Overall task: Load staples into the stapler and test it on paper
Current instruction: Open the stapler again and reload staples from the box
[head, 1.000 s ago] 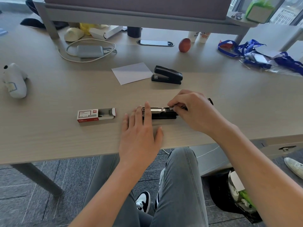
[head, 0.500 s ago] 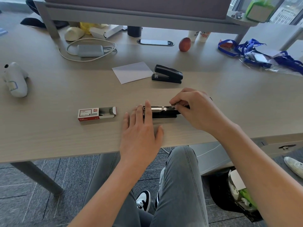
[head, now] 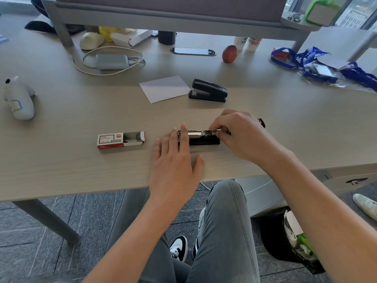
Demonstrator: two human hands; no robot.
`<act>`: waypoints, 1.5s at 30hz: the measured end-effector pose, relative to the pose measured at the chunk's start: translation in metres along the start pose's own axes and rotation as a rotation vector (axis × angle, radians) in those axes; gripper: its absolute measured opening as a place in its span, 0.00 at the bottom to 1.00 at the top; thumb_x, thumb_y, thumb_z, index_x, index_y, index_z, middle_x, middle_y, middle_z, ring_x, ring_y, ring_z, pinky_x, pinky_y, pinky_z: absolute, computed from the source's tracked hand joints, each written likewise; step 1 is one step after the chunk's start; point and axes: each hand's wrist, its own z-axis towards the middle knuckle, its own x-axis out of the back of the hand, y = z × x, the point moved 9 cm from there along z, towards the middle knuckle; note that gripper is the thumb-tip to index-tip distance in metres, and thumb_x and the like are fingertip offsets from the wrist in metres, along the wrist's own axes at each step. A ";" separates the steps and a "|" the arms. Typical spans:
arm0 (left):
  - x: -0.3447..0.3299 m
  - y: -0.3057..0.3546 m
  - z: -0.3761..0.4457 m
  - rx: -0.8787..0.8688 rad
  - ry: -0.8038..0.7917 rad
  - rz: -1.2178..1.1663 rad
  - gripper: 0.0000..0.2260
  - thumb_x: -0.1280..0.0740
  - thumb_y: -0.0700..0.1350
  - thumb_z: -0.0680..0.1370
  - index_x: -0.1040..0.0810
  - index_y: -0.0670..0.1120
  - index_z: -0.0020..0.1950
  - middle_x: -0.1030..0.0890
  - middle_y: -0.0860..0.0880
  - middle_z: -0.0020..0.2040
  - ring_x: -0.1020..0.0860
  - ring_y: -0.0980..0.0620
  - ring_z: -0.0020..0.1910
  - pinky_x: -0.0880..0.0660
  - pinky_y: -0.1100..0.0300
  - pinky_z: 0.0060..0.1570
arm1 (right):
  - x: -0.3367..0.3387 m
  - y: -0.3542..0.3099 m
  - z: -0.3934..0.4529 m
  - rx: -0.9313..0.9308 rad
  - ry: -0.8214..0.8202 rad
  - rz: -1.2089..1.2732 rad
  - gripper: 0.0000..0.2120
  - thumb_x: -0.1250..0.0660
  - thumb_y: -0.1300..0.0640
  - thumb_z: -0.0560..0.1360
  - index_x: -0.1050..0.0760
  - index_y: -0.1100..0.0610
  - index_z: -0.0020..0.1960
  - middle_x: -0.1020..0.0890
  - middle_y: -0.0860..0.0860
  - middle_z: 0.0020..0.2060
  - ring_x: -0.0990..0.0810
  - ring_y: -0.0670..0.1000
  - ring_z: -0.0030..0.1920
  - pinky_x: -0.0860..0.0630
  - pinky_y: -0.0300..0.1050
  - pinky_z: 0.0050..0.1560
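While the right hand (head: 238,133) pinches a staple strip over the opened stapler (head: 201,137) on the desk (head: 81,164), the flat left hand (head: 175,158) steadies its front. Loading is underway; closing and testing on paper (head: 165,88) remain.

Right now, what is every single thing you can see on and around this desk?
Open stapler: one, black and silver, near desk edge under both hands.
Closed stapler: one, black, further back.
Paper: one white sheet, left of the closed stapler.
Staple box: one, red and white, open, left of the hands.
Charger: one, grey, white cable, back left.
Plush toy: one, white, far left.
Round fruit: one, reddish, back middle.
Lanyards: a blue pile, back right.
Desk: one, pale wood.
Left hand: flat, fingertips at the open stapler's end.
Right hand: pinching at its metal track.
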 end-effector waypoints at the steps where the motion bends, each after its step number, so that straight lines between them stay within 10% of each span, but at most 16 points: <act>1: 0.000 -0.001 0.000 0.004 0.001 -0.012 0.37 0.45 0.60 0.81 0.57 0.43 0.82 0.39 0.43 0.80 0.41 0.44 0.79 0.45 0.45 0.78 | 0.000 -0.002 0.001 0.009 -0.002 -0.007 0.12 0.30 0.65 0.75 0.13 0.53 0.54 0.16 0.49 0.49 0.25 0.48 0.42 0.38 0.37 0.38; 9: 0.000 -0.002 0.000 0.007 -0.003 -0.029 0.37 0.46 0.61 0.81 0.54 0.40 0.81 0.40 0.44 0.81 0.43 0.47 0.80 0.46 0.46 0.78 | -0.006 -0.027 0.001 0.095 0.037 -0.013 0.12 0.31 0.66 0.75 0.15 0.57 0.55 0.15 0.52 0.45 0.17 0.57 0.45 0.21 0.52 0.47; 45: -0.001 -0.011 -0.012 0.021 -0.038 0.108 0.38 0.53 0.65 0.81 0.43 0.37 0.80 0.38 0.39 0.79 0.44 0.43 0.80 0.46 0.42 0.77 | -0.025 -0.045 -0.009 0.048 0.023 -0.008 0.20 0.38 0.65 0.76 0.19 0.49 0.63 0.23 0.50 0.51 0.25 0.54 0.57 0.27 0.48 0.49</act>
